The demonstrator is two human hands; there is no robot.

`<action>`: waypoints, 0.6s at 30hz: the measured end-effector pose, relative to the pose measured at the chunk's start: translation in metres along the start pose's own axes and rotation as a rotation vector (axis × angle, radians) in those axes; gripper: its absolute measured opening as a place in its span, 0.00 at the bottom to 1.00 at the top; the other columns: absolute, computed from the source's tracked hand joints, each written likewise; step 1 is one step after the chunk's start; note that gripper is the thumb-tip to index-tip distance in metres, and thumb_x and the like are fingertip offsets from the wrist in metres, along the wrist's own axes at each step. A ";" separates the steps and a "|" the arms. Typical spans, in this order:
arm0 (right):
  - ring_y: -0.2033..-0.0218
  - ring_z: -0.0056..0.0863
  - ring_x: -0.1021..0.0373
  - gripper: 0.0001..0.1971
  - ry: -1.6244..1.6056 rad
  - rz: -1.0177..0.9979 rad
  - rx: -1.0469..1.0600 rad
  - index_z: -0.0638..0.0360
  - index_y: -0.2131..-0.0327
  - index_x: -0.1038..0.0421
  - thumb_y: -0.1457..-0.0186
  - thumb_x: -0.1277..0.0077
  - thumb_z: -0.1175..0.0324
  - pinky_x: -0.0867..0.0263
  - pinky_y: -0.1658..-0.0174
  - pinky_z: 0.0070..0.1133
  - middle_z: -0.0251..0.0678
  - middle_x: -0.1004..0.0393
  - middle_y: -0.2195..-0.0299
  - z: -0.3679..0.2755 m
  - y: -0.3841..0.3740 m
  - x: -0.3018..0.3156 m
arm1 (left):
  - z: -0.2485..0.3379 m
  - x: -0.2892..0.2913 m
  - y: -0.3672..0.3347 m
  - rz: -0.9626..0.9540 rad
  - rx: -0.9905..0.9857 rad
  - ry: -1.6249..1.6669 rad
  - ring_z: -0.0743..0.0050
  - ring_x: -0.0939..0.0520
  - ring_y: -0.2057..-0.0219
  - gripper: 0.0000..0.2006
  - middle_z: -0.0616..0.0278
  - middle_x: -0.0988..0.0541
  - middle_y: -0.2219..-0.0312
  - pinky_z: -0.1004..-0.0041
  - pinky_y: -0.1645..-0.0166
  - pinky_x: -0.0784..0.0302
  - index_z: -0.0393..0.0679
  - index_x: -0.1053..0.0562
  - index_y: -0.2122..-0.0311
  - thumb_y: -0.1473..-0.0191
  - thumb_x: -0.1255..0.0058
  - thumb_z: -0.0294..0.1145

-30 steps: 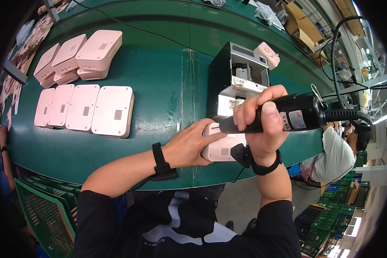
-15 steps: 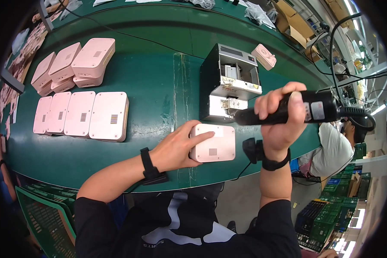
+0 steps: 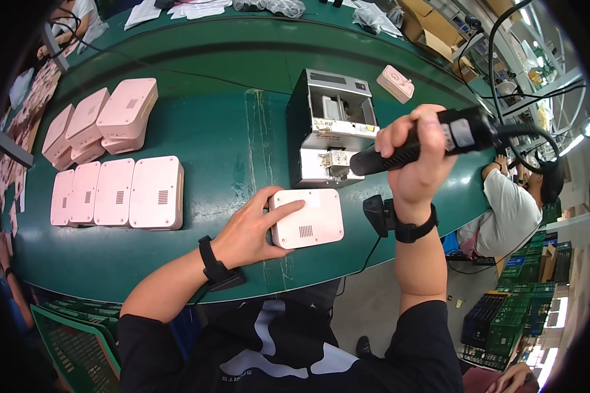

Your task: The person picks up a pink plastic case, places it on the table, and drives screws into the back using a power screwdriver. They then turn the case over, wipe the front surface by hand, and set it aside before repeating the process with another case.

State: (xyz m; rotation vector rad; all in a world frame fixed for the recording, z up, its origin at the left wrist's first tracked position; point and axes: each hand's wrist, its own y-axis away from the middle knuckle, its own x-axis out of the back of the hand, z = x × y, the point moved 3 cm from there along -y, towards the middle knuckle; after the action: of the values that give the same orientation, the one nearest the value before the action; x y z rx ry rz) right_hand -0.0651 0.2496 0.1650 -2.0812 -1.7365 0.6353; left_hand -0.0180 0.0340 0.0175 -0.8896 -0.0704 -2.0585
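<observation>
My left hand (image 3: pixel 246 226) grips the left side of a pale pink plastic housing (image 3: pixel 324 226) lying on the green bench, its index finger stretched over a white label on top and its thumb at the near edge. Raised to the right, my right hand (image 3: pixel 418 154) is wrapped round a black corded electric screwdriver (image 3: pixel 462 131), held nearly level with its front end to the left. That end is close to the metal front of a screw feeder (image 3: pixel 334 128); whether it touches cannot be made out.
Several pink housings (image 3: pixel 156 193) stand in a row at left, with stacked ones (image 3: pixel 128 105) behind. A small pink part (image 3: pixel 395 84) lies beyond the feeder. A cable (image 3: pixel 524 131) hangs at right. A co-worker (image 3: pixel 505 203) sits at right; green crates (image 3: pixel 75 340) stand lower left.
The whole view has shifted a little, so bench and objects sit differently in it. The screwdriver's front end is slightly higher beside the feeder. Both hands keep their grips.
</observation>
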 end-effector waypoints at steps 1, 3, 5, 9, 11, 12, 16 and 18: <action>0.86 0.25 0.38 0.11 0.030 -0.012 -0.012 0.61 0.67 0.37 0.39 0.56 0.62 0.38 0.78 0.27 0.35 0.36 0.84 0.004 -0.002 0.000 | 0.002 -0.001 0.001 0.008 0.005 -0.001 0.47 0.25 0.51 0.41 0.49 0.36 0.46 0.61 0.48 0.24 0.56 0.31 0.42 0.68 0.29 0.34; 0.86 0.25 0.38 0.11 0.065 -0.019 -0.027 0.61 0.67 0.37 0.39 0.56 0.62 0.38 0.79 0.26 0.35 0.36 0.84 0.007 -0.002 0.003 | 0.003 -0.002 0.000 0.010 0.008 0.002 0.47 0.25 0.51 0.40 0.49 0.36 0.46 0.61 0.49 0.24 0.55 0.30 0.43 0.67 0.29 0.34; 0.86 0.25 0.38 0.11 0.069 -0.047 -0.098 0.60 0.66 0.37 0.38 0.58 0.62 0.38 0.78 0.26 0.34 0.36 0.83 0.005 0.000 0.003 | 0.002 0.000 -0.003 0.051 -0.026 -0.040 0.47 0.25 0.51 0.41 0.49 0.36 0.45 0.61 0.48 0.25 0.54 0.31 0.43 0.68 0.28 0.34; 0.85 0.24 0.39 0.11 -0.023 -0.049 -0.183 0.58 0.64 0.39 0.38 0.58 0.60 0.38 0.76 0.26 0.33 0.37 0.83 -0.005 0.028 0.016 | -0.002 0.002 -0.005 0.055 -0.032 -0.035 0.46 0.26 0.50 0.42 0.49 0.36 0.46 0.60 0.47 0.26 0.55 0.32 0.42 0.68 0.28 0.35; 0.85 0.24 0.39 0.11 -0.063 -0.034 -0.200 0.57 0.63 0.39 0.38 0.58 0.60 0.38 0.76 0.26 0.33 0.37 0.82 -0.013 0.045 0.026 | -0.002 -0.001 -0.004 0.043 -0.037 -0.020 0.46 0.27 0.49 0.42 0.50 0.35 0.46 0.60 0.46 0.27 0.56 0.32 0.42 0.68 0.28 0.35; 0.85 0.24 0.40 0.11 -0.073 -0.052 -0.194 0.57 0.63 0.40 0.38 0.58 0.59 0.38 0.76 0.26 0.33 0.37 0.82 -0.016 0.052 0.029 | -0.002 -0.001 -0.005 0.047 -0.037 -0.024 0.46 0.27 0.49 0.42 0.50 0.35 0.46 0.60 0.46 0.26 0.56 0.32 0.42 0.69 0.28 0.35; 0.85 0.23 0.40 0.13 -0.094 -0.087 -0.177 0.55 0.62 0.42 0.39 0.58 0.57 0.38 0.75 0.26 0.32 0.37 0.82 -0.024 0.071 0.037 | -0.004 -0.003 -0.004 0.053 -0.037 -0.038 0.46 0.27 0.49 0.42 0.50 0.34 0.47 0.60 0.46 0.26 0.56 0.32 0.42 0.69 0.28 0.34; 0.85 0.23 0.41 0.14 -0.100 -0.099 -0.177 0.55 0.62 0.42 0.40 0.57 0.56 0.38 0.75 0.26 0.32 0.37 0.82 -0.025 0.076 0.038 | -0.004 -0.004 -0.003 0.058 -0.024 -0.048 0.46 0.27 0.49 0.43 0.50 0.34 0.47 0.59 0.47 0.26 0.56 0.32 0.42 0.70 0.27 0.34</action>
State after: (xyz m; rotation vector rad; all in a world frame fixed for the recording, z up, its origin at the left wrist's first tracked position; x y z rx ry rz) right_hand 0.0169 0.2734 0.1405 -2.0934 -2.0044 0.5851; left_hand -0.0208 0.0378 0.0129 -0.9455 -0.0448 -1.9883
